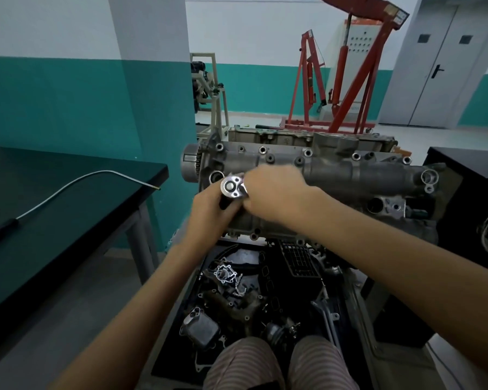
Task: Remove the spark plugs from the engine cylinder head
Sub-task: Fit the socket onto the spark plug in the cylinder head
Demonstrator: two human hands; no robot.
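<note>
Head view: I see both bare hands meet at the left end of the engine cylinder head [335, 175], which sits on a stand in front of me. My left hand [209, 212] is curled round a dark shaft below the ratchet head [231, 187], gripping it. My right hand [273, 192] is closed over the ratchet's right side, fingers wrapped on what looks like its handle; the handle itself is hidden under the hand, so I can't confirm the exact grip. The shiny round ratchet head faces up, just beside an open round bore [217, 176] at the cylinder head's left end. Spark plugs: I can't see any, blocked or too small. A toothed sprocket [190, 161] sticks out at the far left end of the cylinder head.

Below the head, a black tray [166, 358] holds loose engine parts: a silver pump housing [224, 274], a grey finned cooler block [200, 327], a black grille piece [299, 260]. Striped trouser knees [279, 364] at the bottom edge. Left: a dark table [68, 220] with a bent metal rod tool [76, 181] lying on it. Background: red engine hoist [350, 80], beige engine stand [212, 88], grey double door [445, 66].
</note>
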